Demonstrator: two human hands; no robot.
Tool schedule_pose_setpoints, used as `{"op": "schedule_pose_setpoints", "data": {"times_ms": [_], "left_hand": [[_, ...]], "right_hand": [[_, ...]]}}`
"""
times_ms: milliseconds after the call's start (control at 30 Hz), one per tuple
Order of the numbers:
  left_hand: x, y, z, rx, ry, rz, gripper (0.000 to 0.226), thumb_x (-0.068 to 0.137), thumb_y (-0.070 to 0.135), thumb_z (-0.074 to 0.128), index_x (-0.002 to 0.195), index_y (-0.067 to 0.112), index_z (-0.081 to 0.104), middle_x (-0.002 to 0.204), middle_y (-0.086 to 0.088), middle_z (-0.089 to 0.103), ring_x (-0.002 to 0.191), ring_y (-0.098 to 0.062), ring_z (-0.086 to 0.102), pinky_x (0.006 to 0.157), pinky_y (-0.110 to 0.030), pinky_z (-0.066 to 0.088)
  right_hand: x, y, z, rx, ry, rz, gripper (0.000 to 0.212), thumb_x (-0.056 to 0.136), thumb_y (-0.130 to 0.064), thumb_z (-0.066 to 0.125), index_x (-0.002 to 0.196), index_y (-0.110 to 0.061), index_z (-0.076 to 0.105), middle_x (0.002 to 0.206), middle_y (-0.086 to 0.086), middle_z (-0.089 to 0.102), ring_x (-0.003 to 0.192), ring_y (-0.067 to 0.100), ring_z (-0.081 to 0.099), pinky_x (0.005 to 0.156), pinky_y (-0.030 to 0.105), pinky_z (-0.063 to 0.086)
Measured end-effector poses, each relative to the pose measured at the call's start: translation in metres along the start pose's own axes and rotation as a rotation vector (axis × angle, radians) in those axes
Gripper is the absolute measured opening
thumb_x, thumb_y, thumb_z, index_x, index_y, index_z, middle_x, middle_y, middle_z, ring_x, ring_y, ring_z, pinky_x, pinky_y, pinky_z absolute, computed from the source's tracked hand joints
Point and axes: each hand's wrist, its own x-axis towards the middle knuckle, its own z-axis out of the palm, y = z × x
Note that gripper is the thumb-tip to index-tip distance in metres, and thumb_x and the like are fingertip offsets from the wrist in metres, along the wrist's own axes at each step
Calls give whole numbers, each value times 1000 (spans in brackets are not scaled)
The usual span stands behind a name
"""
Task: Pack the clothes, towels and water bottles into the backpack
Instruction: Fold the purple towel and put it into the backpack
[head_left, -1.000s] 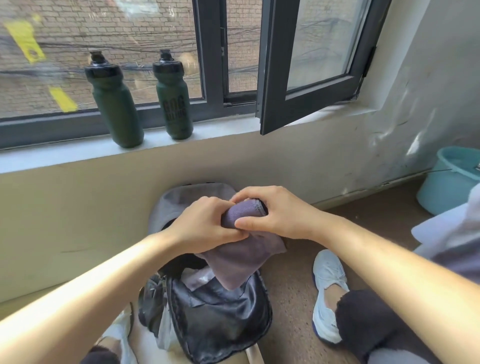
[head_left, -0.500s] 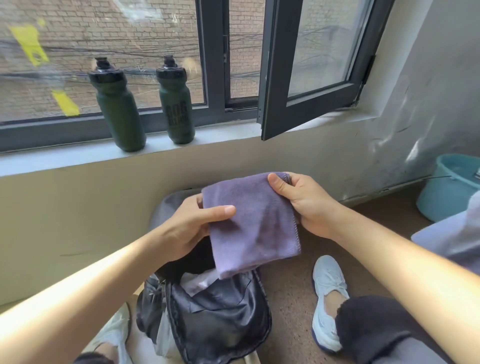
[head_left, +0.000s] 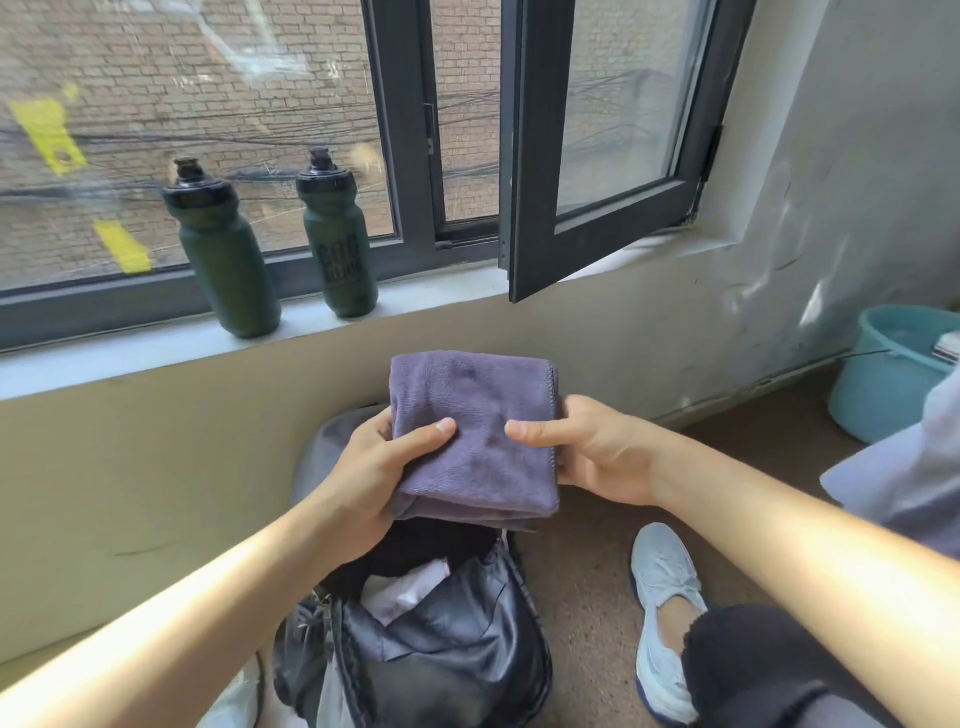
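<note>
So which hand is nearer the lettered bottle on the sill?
Left. The left hand holds the left edge of the towel, below the lettered bottle; the right hand holds the opposite edge, farther right.

Floor (head_left: 587, 597): I see backpack (head_left: 447, 660) standing open, bucket (head_left: 883, 384) well right of it. Sill (head_left: 130, 358) above backpack: bottle (head_left: 223, 260) and second bottle (head_left: 340, 244), upright, near each other.

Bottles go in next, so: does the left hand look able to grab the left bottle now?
Probably not yet: the left hand grips the towel with the right hand; otherwise nothing stands between it and the bottle on the sill.
</note>
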Motion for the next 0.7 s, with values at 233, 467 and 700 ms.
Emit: {"op": "schedule_pose_setpoints", "data": {"times_ms": [233, 467, 700], "left_hand": [[7, 3, -8, 10, 31, 32, 32, 88, -3, 65, 117, 11, 66, 108, -10, 76, 89, -19, 75, 73, -27, 62], [10, 13, -10, -245, -91, 14, 44, 73, -12, 52, 96, 15, 79, 93, -17, 76, 74, -24, 76, 58, -29, 61], [12, 14, -20, -174, -190, -26, 30, 78, -6, 49, 57, 14, 59, 123, -14, 74, 94, -25, 74, 72, -27, 58]], "right_hand": [[3, -2, 2, 30, 97, -88, 38, 95, 1, 64, 131, -7, 61, 130, 12, 69, 120, 27, 66, 107, 47, 50], [5, -8, -7, 150, 68, -192, 36, 98, 13, 48, 121, -6, 66, 113, 20, 67, 104, 33, 63, 85, 35, 58], [-5, -15, -8, 26, -1, -259, 47, 95, 17, 48, 78, -13, 79, 114, 17, 72, 94, 26, 72, 76, 29, 62]]}}
